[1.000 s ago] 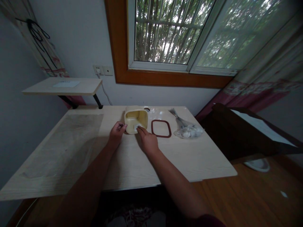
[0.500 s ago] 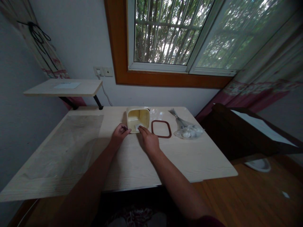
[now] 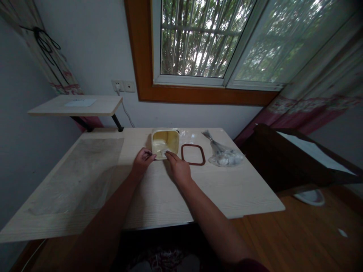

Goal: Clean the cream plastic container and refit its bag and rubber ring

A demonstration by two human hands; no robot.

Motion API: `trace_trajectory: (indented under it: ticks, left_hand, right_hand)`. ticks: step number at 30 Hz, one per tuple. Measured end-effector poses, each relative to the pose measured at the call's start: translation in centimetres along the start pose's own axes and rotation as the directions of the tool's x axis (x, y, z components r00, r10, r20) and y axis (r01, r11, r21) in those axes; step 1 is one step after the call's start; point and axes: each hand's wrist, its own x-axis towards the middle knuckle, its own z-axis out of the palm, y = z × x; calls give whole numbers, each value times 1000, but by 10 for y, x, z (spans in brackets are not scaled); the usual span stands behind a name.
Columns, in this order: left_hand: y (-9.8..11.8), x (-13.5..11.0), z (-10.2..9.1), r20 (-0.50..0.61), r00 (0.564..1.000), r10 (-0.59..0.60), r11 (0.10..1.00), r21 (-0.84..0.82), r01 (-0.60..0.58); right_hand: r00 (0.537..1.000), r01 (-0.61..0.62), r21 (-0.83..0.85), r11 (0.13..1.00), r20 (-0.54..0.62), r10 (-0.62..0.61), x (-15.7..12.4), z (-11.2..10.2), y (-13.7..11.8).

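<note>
Straight ahead of you, at twelve o'clock, a square, cream-yellow plastic container (image 3: 166, 136) stands on the pale wood-grain table (image 3: 170, 206), its hollow inside showing to you. Taking the container as the dial's centre, your left hand (image 3: 143, 159) is at its near corner, toward eight o'clock, fingers curled and thumb stretched to the rim. Your right hand (image 3: 179, 167) comes from five o'clock, fingers together and nearly straight, tips at a small white piece (image 3: 163, 152) at the six o'clock side. The view is too dim and small to tell whether either hand's fingers grip or merely touch. Just beside, near four o'clock, lies a reddish-brown rounded-square ring (image 3: 202, 155); beyond it, a clear plastic bag of white pieces (image 3: 226, 157).
</note>
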Motion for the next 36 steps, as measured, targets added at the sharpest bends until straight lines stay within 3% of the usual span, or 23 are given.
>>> trace_trajectory:
  ticks: [11, 21, 29, 36]
  left_hand:
    - [6, -2, 2, -6, 999, -37, 999, 32, 38]
    - [4, -4, 5, -4, 999, -40, 998, 45, 40]
    - [-2, -1, 2, -4, 999, -35, 997, 65, 35]
    - [3, -4, 5, 21, 997, -71, 997, 22, 70]
  right_hand:
    - [1000, -23, 10, 1000, 20, 23, 1, -3, 0]
    - [995, 90, 118, 989, -44, -85, -3, -2, -11]
    - [997, -70, 8, 997, -24, 71, -1, -5, -4]
    - [995, 94, 76, 993, 11, -95, -3, -6, -15]
